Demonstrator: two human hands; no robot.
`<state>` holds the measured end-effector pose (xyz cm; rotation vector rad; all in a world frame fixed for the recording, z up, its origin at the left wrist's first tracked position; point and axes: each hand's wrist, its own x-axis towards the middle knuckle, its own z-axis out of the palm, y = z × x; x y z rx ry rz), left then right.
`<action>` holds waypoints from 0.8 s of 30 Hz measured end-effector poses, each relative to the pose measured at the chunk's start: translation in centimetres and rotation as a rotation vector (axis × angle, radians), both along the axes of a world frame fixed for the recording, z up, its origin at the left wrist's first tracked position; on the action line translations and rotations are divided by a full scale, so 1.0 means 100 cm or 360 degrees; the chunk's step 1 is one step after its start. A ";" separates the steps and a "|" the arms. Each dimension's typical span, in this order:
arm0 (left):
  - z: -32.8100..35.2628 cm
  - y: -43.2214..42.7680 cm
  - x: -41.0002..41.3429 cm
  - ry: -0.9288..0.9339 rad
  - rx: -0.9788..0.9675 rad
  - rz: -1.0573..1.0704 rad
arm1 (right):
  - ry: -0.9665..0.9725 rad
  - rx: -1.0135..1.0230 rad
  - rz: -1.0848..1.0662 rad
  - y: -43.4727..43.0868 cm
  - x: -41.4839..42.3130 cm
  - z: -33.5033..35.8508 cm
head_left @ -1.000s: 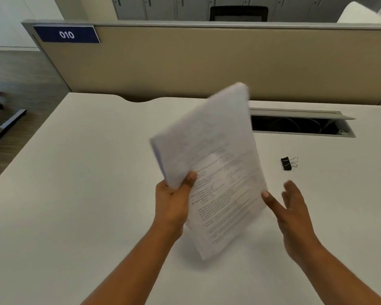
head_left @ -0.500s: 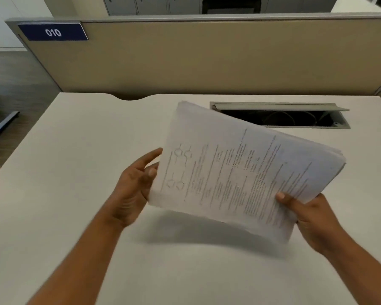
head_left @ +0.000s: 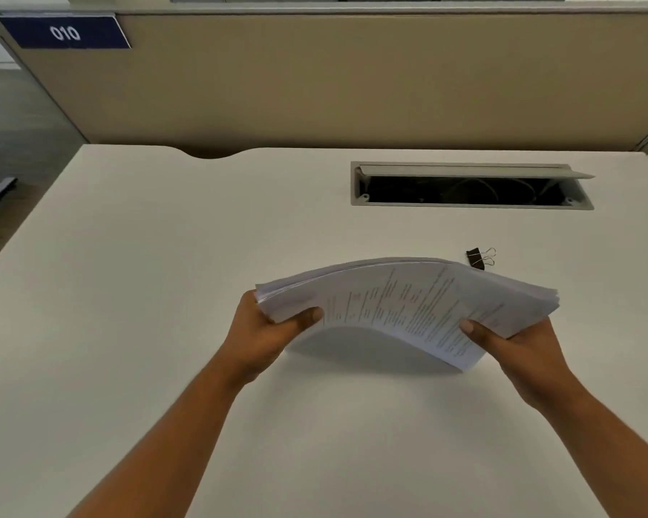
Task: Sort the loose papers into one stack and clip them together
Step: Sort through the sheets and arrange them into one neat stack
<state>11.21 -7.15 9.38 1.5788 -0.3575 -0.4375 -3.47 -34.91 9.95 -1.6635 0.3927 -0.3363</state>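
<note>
Both hands, left (head_left: 266, 330) and right (head_left: 517, 342), gripped the paper stack (head_left: 408, 300) above the counter (head_left: 128, 293); binder clip (head_left: 477, 257) lay behind

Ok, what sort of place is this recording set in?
Most likely an open-plan office workstation: a white desk with an open cable hatch, a beige partition screen and a blue plate reading 010.

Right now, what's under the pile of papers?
Bare white desk with the pile's shadow; the paper stack is held in the air. The fingers of the left hand and right hand underneath are covered.
</note>
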 end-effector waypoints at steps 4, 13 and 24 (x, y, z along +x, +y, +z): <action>-0.004 -0.004 -0.005 -0.0070 0.0015 0.0010 | -0.0025 0.0032 -0.0018 0.001 0.002 -0.005; -0.012 -0.012 -0.008 -0.0119 0.0133 0.0237 | 0.0133 0.0015 0.0019 -0.001 0.002 -0.012; 0.051 -0.028 0.024 -0.0498 0.0642 0.0339 | 0.0162 0.0571 -0.0144 0.013 -0.018 -0.009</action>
